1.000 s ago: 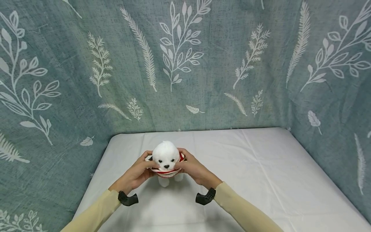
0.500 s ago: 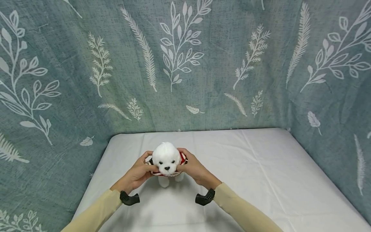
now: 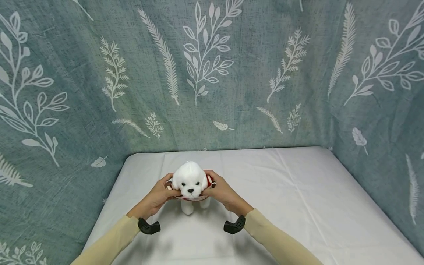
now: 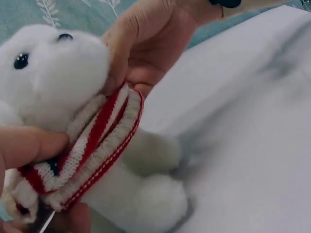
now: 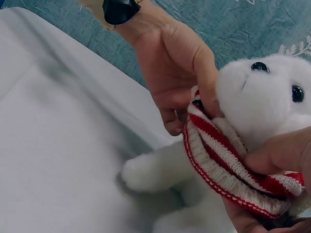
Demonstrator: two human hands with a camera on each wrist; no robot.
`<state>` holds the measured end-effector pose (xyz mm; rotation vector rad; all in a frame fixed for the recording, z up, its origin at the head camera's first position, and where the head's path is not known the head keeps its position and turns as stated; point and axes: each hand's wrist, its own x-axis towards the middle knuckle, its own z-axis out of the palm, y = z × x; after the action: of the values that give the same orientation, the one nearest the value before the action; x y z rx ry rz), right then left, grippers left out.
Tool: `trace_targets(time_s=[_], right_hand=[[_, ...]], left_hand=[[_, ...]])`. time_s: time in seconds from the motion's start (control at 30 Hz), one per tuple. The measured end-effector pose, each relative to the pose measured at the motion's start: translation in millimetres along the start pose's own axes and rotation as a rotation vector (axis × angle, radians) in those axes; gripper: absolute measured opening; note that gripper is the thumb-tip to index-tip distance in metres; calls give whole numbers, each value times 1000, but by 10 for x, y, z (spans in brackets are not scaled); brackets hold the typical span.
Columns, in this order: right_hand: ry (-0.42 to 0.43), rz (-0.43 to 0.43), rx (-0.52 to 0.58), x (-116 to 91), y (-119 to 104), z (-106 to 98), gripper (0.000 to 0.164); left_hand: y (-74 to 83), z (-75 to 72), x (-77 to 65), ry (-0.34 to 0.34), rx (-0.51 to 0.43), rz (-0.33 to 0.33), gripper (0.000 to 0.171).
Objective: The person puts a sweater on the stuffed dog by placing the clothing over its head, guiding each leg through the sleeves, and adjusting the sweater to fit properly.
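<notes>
A white plush dog (image 3: pixel 188 178) stands on the white-covered table, facing the person, its front legs on the cloth. A red, white and navy striped knitted sweater (image 4: pixel 97 141) is bunched round its neck, just under the chin. My left hand (image 3: pixel 155 197) grips the sweater at one side of the neck, thumb in front. On the other side, my right hand (image 3: pixel 226 193) pinches the sweater between thumb and fingers. In the right wrist view, the sweater's ribbed, red-edged hem (image 5: pixel 209 177) lies across the dog's chest above the front legs.
The white cloth (image 3: pixel 298 213) covers the table, with fold creases in it. Blue-green fabric with white leaf prints (image 3: pixel 245 73) hangs behind and at both sides. Black bands (image 3: pixel 234 225) sit on both wrists over beige sleeves.
The sweater's front edge has dropped from around the dog's muzzle to below its chin. More of the head and the ears shows now, while both hands have stayed nearly in place.
</notes>
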<state>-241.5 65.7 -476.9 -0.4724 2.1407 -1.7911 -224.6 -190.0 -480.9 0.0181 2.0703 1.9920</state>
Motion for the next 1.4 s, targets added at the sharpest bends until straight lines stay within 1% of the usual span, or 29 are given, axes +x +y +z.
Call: trace_targets(time_s=[0.13,0.37,0.7,0.93,1.1,1.17,1.3,1.4], right_hand=[[0,8,4,-3,19,-9,71],[-5,-7,-47,-6,95,-46,69],[39,-45,-146,-10,133,-53,68],[51,-93,-191,5,148,-58,64],[34,-105,-179,-8,110,-77,59],[22,-94,-166,-27,88,-94,56],[2,-65,-140,-61,24,-132,50],[-11,-47,-107,-81,-34,-157,46]], left_hand=[[-55,-31,15,-9,52,-13,78],[-95,-55,30,-7,129,6,87],[-109,-30,37,3,159,29,83],[-106,7,54,-10,140,57,79],[-85,38,40,0,141,61,76],[-71,51,30,2,138,57,76],[-2,74,0,6,130,59,74],[70,111,-19,0,131,60,69]])
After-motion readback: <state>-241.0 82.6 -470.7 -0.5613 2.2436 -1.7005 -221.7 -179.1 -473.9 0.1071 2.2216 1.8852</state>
